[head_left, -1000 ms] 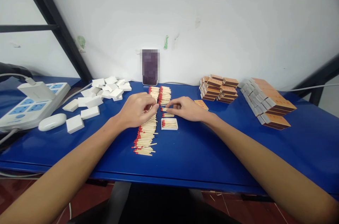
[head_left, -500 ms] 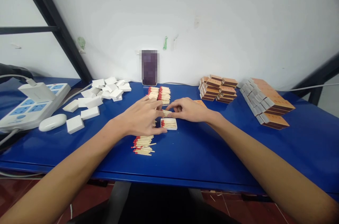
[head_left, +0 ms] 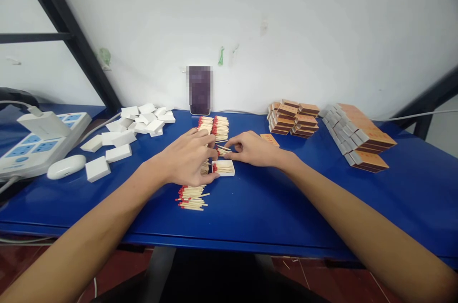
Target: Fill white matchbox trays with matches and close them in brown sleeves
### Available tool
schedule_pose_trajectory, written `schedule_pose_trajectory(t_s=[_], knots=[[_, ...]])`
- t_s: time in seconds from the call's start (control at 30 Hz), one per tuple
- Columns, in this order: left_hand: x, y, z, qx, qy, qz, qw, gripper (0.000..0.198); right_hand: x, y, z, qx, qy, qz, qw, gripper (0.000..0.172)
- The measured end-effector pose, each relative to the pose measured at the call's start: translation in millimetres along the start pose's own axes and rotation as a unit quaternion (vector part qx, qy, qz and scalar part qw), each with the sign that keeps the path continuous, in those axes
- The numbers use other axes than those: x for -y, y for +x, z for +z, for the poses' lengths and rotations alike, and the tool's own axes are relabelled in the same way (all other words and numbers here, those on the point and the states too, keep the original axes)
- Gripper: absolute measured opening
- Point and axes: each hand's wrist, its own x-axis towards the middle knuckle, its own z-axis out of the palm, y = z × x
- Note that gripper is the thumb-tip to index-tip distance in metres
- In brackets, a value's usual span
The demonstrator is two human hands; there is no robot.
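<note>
A white matchbox tray (head_left: pixel 232 168) with red-tipped matches lies in front of me. My left hand (head_left: pixel 191 157) has its thumb and index finger at the near and far sides of the tray's left end. Just beyond the tray, my right hand (head_left: pixel 250 149) pinches at a few matches (head_left: pixel 222 150) with thumb and index finger. More matches are partly hidden under my left hand. A loose pile of matches (head_left: pixel 192 197) lies on the near side, and two neat stacks of matches (head_left: pixel 220 127) are behind my hands.
White trays (head_left: pixel 146 119) are scattered at the back left, near a power strip (head_left: pixel 43 145) and a white rounded object (head_left: pixel 66 167). A phone (head_left: pixel 200 90) leans on the wall. Orange matchbox sleeves (head_left: pixel 293 119) and stacked matchboxes (head_left: pixel 361 136) stand right. One flat sleeve (head_left: pixel 269 140) lies behind my right hand.
The view has shifted slightly. My left hand and the tray have moved a little to the left, and the matches at my right fingertips show more clearly and lie at an angle.
</note>
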Motion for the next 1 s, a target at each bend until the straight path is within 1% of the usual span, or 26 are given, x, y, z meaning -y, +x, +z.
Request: schedule_pose_trajectory(t_s=[0.37, 0.57, 0.77, 0.9, 1.0], knots=[[0.9, 0.7, 6.6, -0.017, -0.017, -0.013, 1.000, 0.037, -1.5, 0.0, 2.6, -0.030, -0.002, -0.011, 0.999, 0.023], [0.5, 2.0, 8.6, -0.035, -0.004, -0.021, 0.999, 0.038, -3.7, -1.4, 1.0, -0.055, -0.029, -0.016, 0.998, 0.019], [1.4, 1.4, 9.5, -0.043, -0.008, -0.026, 0.999, 0.039, -3.4, -3.9, -1.9, -0.045, -0.002, -0.001, 0.999, 0.022], [1.1, 1.2, 10.2, -0.041, -0.017, -0.034, 0.998, 0.038, -4.0, -3.5, -2.5, -0.046, 0.009, 0.009, 0.999, 0.026], [1.1, 1.4, 11.1, -0.039, -0.027, -0.044, 0.998, 0.036, -5.3, -4.6, -7.2, -0.052, 0.021, 0.028, 0.998, 0.026]])
